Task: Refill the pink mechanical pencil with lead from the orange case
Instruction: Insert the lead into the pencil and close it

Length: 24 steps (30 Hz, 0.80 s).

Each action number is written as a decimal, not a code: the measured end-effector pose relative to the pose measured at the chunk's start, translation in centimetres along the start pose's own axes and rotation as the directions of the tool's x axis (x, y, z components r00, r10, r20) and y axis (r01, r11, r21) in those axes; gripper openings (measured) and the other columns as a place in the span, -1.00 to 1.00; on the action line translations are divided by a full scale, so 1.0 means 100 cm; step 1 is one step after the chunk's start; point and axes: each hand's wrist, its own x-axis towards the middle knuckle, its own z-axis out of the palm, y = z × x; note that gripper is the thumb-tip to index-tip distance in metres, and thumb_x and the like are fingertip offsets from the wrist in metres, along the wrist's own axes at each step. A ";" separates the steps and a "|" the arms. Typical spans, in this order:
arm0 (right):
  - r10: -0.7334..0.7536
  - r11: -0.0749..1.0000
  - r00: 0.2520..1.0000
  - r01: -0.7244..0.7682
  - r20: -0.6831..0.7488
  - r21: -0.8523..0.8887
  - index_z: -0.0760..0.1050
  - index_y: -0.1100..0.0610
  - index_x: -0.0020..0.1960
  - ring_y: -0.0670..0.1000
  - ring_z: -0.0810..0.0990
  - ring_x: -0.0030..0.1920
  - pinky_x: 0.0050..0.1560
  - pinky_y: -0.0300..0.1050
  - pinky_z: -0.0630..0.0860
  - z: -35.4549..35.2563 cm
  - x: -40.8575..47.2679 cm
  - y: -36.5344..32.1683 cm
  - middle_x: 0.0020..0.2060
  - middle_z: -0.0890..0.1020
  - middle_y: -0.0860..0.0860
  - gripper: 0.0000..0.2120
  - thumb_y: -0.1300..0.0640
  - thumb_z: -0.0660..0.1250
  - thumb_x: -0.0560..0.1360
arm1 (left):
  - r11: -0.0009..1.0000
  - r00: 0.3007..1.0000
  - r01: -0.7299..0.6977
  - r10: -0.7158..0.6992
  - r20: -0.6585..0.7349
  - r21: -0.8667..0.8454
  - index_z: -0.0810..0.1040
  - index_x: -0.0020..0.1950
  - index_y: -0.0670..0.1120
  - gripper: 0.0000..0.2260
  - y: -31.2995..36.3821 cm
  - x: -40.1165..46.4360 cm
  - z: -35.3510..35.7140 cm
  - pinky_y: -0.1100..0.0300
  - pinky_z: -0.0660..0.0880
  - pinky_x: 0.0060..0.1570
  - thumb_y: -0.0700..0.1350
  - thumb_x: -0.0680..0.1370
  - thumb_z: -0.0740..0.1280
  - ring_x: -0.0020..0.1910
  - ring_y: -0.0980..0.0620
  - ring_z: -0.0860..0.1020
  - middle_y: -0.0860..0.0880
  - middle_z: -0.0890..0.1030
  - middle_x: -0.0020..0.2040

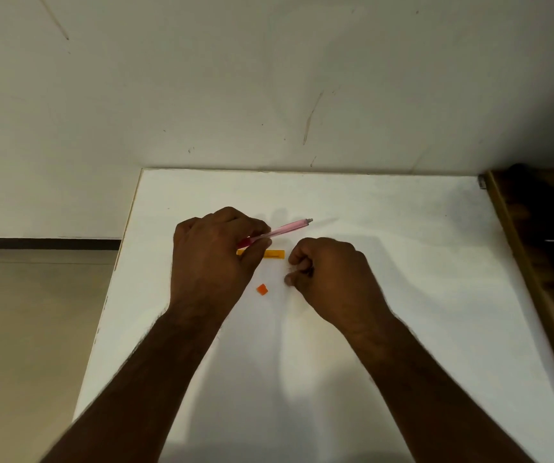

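My left hand (214,252) grips the pink mechanical pencil (282,229) near its lower end, and the pencil slants up to the right with its grey end in the air. Under that hand the orange lead case (274,254) lies flat on the white table (402,228), partly hidden by my fingers. A small orange cap (262,289) lies loose on the table between my hands. My right hand (329,272) hovers just right of the case with its fingers curled and fingertips pressed together. Whether a lead sits between them is too small to tell.
The table stands against a pale wall. Its left edge (115,269) drops to a tiled floor. A dark wooden frame (532,279) runs along the table's right side.
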 end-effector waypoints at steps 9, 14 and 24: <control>0.197 0.829 0.978 -0.127 -0.072 0.544 0.73 0.04 -0.12 0.01 0.68 -0.28 -0.07 -0.01 0.66 -0.016 0.008 0.020 -0.33 0.69 -0.05 -0.87 0.24 0.45 0.47 | 0.999 1.000 0.008 -0.009 -0.010 -0.047 0.71 0.00 0.05 -0.91 0.000 -0.001 -0.001 -0.14 0.52 0.01 -0.04 0.51 0.46 -0.15 0.02 0.64 0.09 0.67 -0.13; 0.349 0.228 0.937 -0.118 0.032 0.967 0.70 0.18 -0.04 0.10 0.76 -0.12 -0.06 -0.18 0.65 -0.028 0.011 0.022 -0.13 0.76 0.08 -0.88 0.35 0.45 0.52 | 0.999 1.000 -0.001 0.001 -0.012 -0.043 0.71 -0.02 0.05 -0.92 0.000 -0.001 0.000 -0.15 0.51 -0.02 -0.04 0.51 0.45 -0.16 0.01 0.64 0.08 0.67 -0.14; 0.297 0.389 0.952 -0.047 -0.077 0.920 0.71 0.15 0.01 0.09 0.77 -0.13 -0.06 -0.17 0.65 -0.023 0.011 0.019 -0.14 0.77 0.08 -0.84 0.36 0.45 0.52 | 0.998 1.000 0.012 -0.012 -0.002 -0.058 0.71 -0.02 0.06 -0.91 0.002 -0.001 0.002 -0.15 0.51 0.02 -0.03 0.50 0.46 -0.15 0.03 0.64 0.10 0.67 -0.12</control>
